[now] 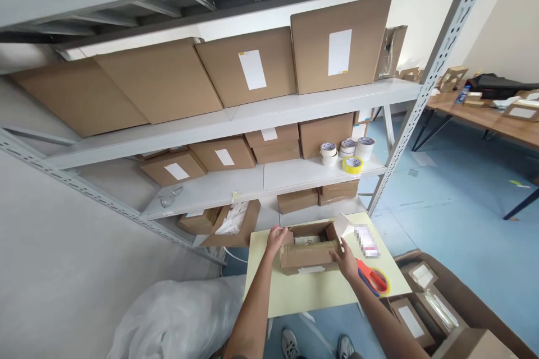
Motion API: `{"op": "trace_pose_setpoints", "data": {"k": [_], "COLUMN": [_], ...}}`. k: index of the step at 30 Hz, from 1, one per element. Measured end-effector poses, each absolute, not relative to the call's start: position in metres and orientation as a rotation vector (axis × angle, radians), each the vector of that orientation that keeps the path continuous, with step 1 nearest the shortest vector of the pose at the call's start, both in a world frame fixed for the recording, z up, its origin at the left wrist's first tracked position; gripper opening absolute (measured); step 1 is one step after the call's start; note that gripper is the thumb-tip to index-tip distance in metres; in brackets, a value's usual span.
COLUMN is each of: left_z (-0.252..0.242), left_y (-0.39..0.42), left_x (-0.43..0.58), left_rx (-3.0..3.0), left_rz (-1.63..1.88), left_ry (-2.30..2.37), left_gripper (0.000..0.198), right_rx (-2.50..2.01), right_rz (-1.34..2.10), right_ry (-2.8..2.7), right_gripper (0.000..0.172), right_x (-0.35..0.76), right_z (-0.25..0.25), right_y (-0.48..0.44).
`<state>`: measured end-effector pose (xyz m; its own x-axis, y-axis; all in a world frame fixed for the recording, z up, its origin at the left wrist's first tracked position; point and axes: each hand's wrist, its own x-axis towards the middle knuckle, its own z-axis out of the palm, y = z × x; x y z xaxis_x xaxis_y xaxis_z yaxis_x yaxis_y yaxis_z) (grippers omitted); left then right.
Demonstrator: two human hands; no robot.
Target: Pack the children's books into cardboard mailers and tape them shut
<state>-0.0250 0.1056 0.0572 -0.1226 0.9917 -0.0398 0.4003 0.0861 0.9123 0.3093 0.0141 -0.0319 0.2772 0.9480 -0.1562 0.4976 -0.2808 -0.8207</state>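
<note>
An open cardboard box (303,258) rests on the pale yellow tabletop (295,300). Something whitish (307,240) lies inside it; its kind is too small to make out. My left hand (276,239) grips the upper left corner of the box. On the opposite end, my right hand (345,261) has its fingers curled onto the right side wall. A white paper or flap (344,225) stands up behind the box's right end. Beside my right hand lie orange-handled scissors (373,277) and a yellow-edged tape roll (384,280). A blurred label sheet (366,241) is farther back.
A grey metal shelf rack (261,104) stands directly ahead, holding cardboard boxes and several tape rolls (352,165). Bubble wrap (177,320) bulges at the lower left. A large carton (455,297) with smaller boxes sits at the lower right. A wooden table (484,115) stands beyond.
</note>
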Motion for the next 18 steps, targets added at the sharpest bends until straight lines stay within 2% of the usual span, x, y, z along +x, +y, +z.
{"op": "trace_pose_setpoints", "data": {"k": [3,6,12,16,18], "left_z": [0.061,0.067,0.083,0.059,0.040], "left_y": [0.101,0.099,0.091,0.062,0.046], "left_x": [-0.022,-0.017,-0.013,-0.015,-0.013], "left_rx": [1.610,1.807,2.103,1.973,1.841], "left_rz": [0.925,0.776,0.621,0.533,0.586], "left_ry": [1.627,1.597,1.673,1.719,1.800], "left_gripper": [0.035,0.042,0.043,0.036,0.040], "right_rx": [-1.867,-1.834,-1.784,-1.774,-1.791], "right_rz": [0.898,0.915,0.900,0.869,0.868], "right_ry": [-1.300,-1.302,-1.349,-1.370,-1.364], "right_gripper": [0.081,0.081,0.078,0.074,0.073], "right_x": [0.309,0.309,0.311,0.308,0.306], "right_z": [-0.031,-0.036,-0.040,-0.036,-0.033], "right_y": [0.014,0.012,0.001,-0.003,-0.001]}}
